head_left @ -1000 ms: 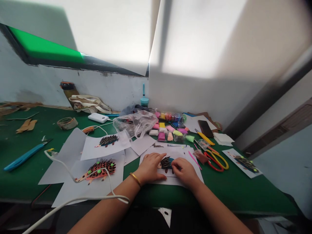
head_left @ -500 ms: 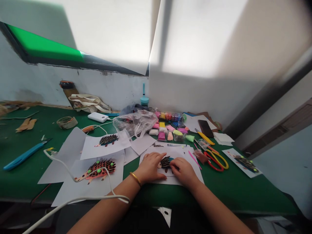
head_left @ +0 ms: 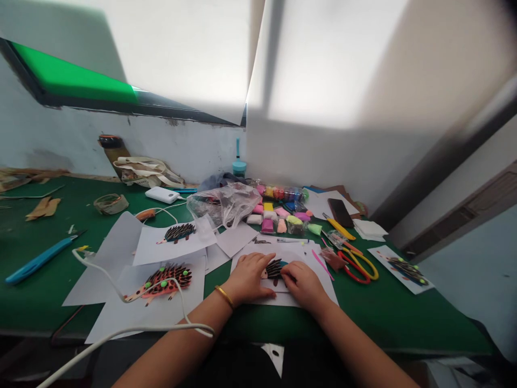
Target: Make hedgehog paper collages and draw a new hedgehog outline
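Note:
My left hand (head_left: 249, 277) rests on a white sheet of paper (head_left: 328, 285), thumb and fingers spread along the left side of a small hedgehog picture (head_left: 273, 269). The hedgehog has dark spines, a pale face and a blue patch by its rear. At that rear edge, my right hand (head_left: 304, 284) has its fingers curled together in a pinch. Whatever sits between those fingertips is hidden. Just beyond the hands lie a pen (head_left: 293, 241) and a pink modelling stick (head_left: 322, 264).
Soft clay packets (head_left: 267, 225) and a clear plastic bag (head_left: 226, 203) lie behind the paper. To the right are scissors (head_left: 357, 274), a yellow cutter (head_left: 339, 227) and a phone (head_left: 340, 213). Leftward, a white cable (head_left: 121, 331) crosses a pink hedgehog picture (head_left: 165, 280); a blue cutter (head_left: 40, 260) lies farther left.

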Tool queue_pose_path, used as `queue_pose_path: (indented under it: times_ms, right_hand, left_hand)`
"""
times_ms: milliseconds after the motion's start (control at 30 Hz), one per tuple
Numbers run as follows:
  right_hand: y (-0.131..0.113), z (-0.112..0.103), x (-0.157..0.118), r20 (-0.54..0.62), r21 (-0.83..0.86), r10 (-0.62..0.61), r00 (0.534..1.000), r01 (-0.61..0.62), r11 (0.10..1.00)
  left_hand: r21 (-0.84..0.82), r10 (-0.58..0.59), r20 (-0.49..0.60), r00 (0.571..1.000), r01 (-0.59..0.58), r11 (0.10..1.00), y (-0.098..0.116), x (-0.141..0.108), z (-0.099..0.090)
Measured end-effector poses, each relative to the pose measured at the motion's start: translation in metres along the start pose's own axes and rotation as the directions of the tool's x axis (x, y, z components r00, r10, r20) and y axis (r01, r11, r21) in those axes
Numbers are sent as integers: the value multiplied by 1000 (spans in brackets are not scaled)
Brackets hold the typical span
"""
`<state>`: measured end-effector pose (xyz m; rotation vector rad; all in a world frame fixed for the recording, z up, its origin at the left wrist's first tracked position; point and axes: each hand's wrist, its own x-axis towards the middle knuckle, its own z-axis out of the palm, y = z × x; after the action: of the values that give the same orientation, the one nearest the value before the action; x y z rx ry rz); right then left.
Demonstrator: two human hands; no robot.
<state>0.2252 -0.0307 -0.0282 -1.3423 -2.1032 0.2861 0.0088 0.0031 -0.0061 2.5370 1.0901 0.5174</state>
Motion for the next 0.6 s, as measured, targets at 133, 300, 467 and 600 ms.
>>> queue_pose_path:
  times_ms: [133, 300, 467, 600]
  right_hand:
    - [-1, -4, -1, -53, 30, 84, 995, -82, 996]
    - [-1, -6, 1, -16, 31, 46, 999, -46, 998]
    - [-2, -5, 3, 16, -3, 33, 999, -33, 999]
    - [-4, -5, 3, 18, -17, 35, 999, -35, 999]
  left_hand:
    - [1, -4, -2, 1000, 4, 1000, 0, 0, 1]
    - [0, 2, -9, 1000, -2, 1000, -1, -1, 1]
    - [-4, -5, -6, 1000, 5, 1000, 0, 0, 1]
    - [-11, -8, -2, 1000, 8, 1000, 0, 0, 1]
